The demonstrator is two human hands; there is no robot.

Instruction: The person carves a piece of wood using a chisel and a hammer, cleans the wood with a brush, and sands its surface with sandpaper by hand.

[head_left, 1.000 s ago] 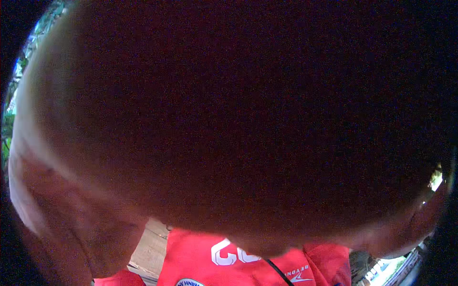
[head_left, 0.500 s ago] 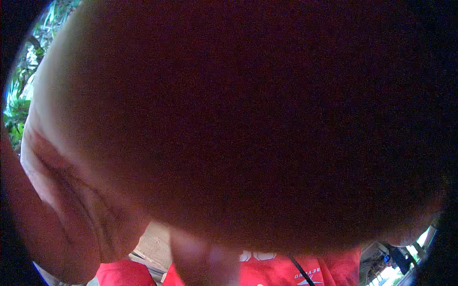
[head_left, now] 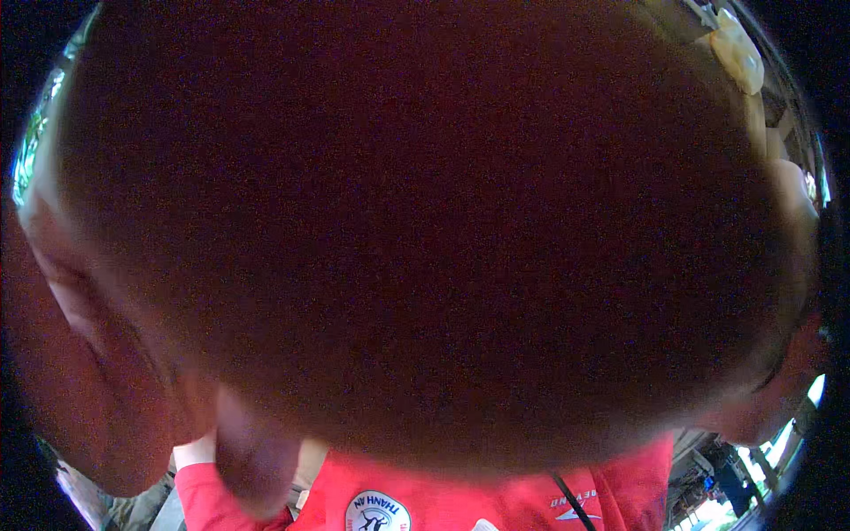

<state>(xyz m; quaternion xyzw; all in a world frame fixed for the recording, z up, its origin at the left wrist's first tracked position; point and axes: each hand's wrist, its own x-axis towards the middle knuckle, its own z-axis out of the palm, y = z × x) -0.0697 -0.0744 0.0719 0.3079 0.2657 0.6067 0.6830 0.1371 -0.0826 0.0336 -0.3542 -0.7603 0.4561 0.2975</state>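
Observation:
A dark, blurred mass of skin (head_left: 425,248) lies right against the lens and covers most of the head view. At the left, reddish folds and fingers of what appears to be my left hand (head_left: 115,389) come out from it, and one blurred fingertip (head_left: 257,460) hangs down near the lower edge. Below, a bent red sleeve (head_left: 212,496) with a pale bit of wrist leads up toward these fingers. More skin (head_left: 761,398) shows along the right rim; I cannot tell which hand it belongs to. Whatever the hands hold, if anything, is hidden.
My red shirt (head_left: 443,487) with a round white badge (head_left: 376,513) and a dark cord (head_left: 574,503) fills the bottom. A pale yellow object (head_left: 739,53) shows at the upper right. Green foliage (head_left: 31,150) edges the left rim. Cluttered dark items (head_left: 730,469) stand at the lower right.
The covering skin has shifted across the lens, baring the yellow object at upper right and hiding more foliage at left. The hanging fingertip has moved left, and the shirt badge has come into sight.

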